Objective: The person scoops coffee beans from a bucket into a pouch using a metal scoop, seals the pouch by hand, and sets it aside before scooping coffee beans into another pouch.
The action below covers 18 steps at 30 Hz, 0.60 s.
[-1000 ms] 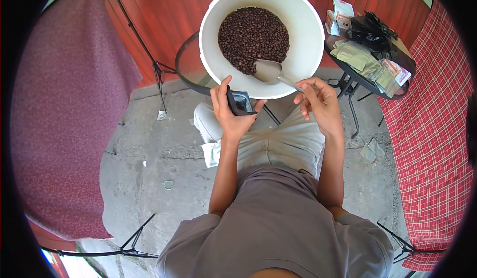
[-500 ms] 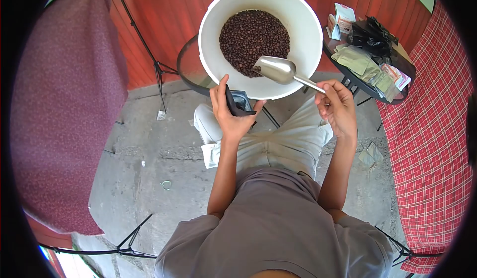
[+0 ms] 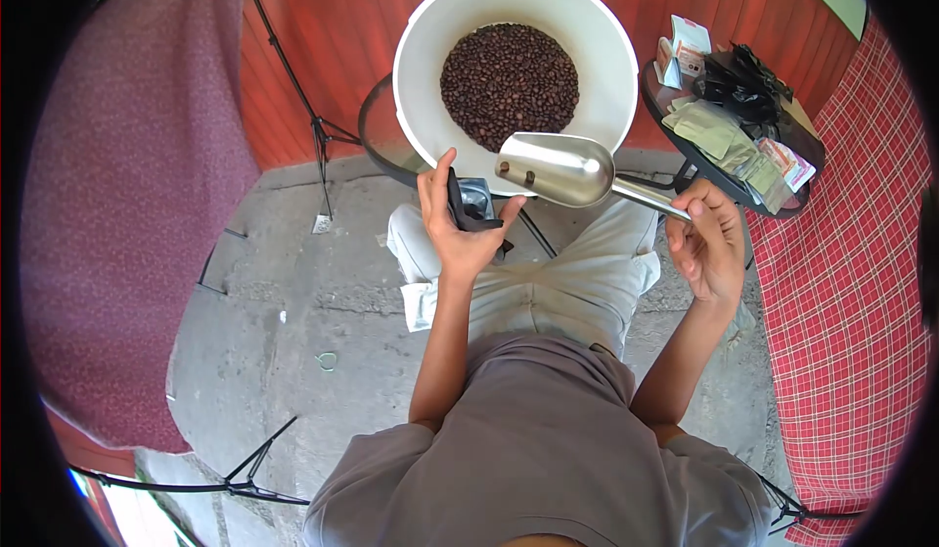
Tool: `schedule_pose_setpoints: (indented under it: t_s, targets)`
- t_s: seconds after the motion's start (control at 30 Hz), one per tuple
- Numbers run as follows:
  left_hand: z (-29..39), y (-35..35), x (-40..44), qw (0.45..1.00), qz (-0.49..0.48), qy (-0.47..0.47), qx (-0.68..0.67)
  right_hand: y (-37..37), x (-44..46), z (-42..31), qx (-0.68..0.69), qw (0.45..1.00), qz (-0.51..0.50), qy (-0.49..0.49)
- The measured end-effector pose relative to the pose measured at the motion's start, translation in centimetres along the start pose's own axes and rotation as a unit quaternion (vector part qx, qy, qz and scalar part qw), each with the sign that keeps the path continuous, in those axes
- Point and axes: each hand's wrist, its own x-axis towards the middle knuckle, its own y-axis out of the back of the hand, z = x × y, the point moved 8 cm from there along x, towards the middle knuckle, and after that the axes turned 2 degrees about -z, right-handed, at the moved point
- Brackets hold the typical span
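A metal scoop (image 3: 562, 170) is raised over the near right rim of a white bucket (image 3: 416, 87), with a few beans near its lip. My right hand (image 3: 709, 239) grips the end of its handle. Dark coffee beans (image 3: 509, 82) cover part of the bucket's bottom. My left hand (image 3: 465, 229) is wrapped round a black bag (image 3: 474, 205) with a silvery inside, held with its mouth up at the bucket's near edge. What the bag contains cannot be made out.
A round table (image 3: 782, 209) at the right carries green packets (image 3: 714, 131), a black plastic bag (image 3: 743, 82) and white-orange packs (image 3: 690, 48). Behind the bucket is a glass table (image 3: 381, 136). A tripod (image 3: 318, 131) stands left, by a purple cloth (image 3: 137, 205). A red checked cloth (image 3: 851, 283) hangs right.
The scoop has come up out of the beans and over the bucket's near rim as my right hand moved right and toward my body. My left hand and the bag have barely moved.
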Motion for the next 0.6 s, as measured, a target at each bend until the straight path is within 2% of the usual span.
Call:
schedule_pose_setpoints:
  t_s: [0.3,0.4,0.5,0.6]
  targets:
    - [-0.3,0.8,-0.2,0.999,-0.023,0.033,-0.008,-3.9,-0.6,-0.7,-0.1,0.995,-0.029,-0.01]
    - [0.4,0.8,-0.2,1.0,-0.019,-0.009,0.006,-5.0,-0.2,-1.9,-0.144,0.989,-0.022,-0.002]
    - [0.4,0.8,-0.5,1.0,-0.026,0.007,0.004,-6.9,0.4,-3.2,-0.211,0.976,-0.039,0.033]
    - [0.8,0.8,-0.6,1.0,-0.021,-0.01,0.006,-8.0,0.6,-4.0,-0.252,0.966,0.0,0.054]
